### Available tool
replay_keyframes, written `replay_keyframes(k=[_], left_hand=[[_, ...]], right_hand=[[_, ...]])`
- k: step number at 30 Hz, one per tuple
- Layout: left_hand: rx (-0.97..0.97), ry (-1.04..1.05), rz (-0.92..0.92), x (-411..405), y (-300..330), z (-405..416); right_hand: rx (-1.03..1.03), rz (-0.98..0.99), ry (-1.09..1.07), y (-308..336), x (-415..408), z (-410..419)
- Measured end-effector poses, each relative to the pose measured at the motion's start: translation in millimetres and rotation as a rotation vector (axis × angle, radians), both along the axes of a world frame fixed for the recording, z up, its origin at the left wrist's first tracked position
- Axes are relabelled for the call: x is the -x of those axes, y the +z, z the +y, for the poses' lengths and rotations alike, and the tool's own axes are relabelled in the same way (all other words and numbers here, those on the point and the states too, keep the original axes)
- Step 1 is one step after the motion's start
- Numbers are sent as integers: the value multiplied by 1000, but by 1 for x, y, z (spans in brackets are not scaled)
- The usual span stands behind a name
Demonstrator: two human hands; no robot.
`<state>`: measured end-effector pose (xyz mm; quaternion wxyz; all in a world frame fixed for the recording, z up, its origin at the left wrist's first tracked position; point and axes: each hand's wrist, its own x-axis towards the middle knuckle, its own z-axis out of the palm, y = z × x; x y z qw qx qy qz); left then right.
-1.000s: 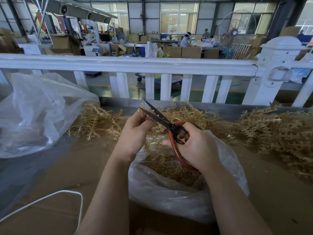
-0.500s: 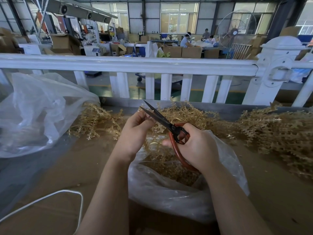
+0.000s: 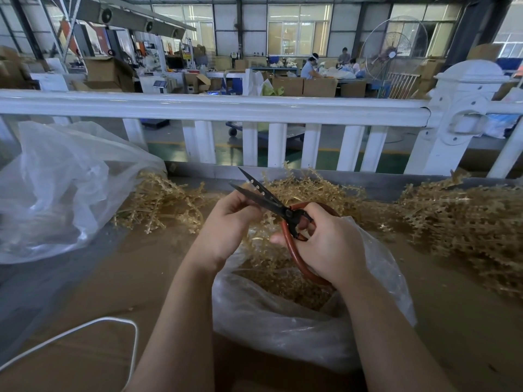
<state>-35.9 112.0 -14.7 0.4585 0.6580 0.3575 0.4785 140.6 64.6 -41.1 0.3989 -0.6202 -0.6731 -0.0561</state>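
My right hand [image 3: 328,244] grips the red handles of black-bladed scissors [image 3: 263,195], whose blades stand apart and point up and left. My left hand [image 3: 229,222] pinches a thin golden plastic sprig [image 3: 254,188] that lies between the blades. Both hands hover over an open clear plastic bag [image 3: 283,321] partly filled with small golden cut pieces.
Piles of golden sprigs lie at the back left [image 3: 164,202] and at the right [image 3: 467,222] of the brown cardboard-covered table [image 3: 113,278]. A large crumpled clear bag [image 3: 62,188] sits at the left. A white cord [image 3: 85,326] loops near the front. A white railing [image 3: 254,108] borders the table's far side.
Hands and scissors stay in nearly the same place; the sprig now shows between the open blades.
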Motion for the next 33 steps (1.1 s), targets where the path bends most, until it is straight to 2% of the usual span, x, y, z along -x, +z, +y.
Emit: replay_keyframes(k=[13,23,29,33], left_hand=[[-1,-84,-56,2,1,-2],[-23,-112,-47,2,1,-1],[-36,-112,-27,3,-1,0],[-12,-53,-101,3,0,-2]], right_hand=[[-18,43,16,0,1,-1],[67,97,66,2,1,-3],[62,95,61,1,1,-2],[48,78,36,0,0,-2]])
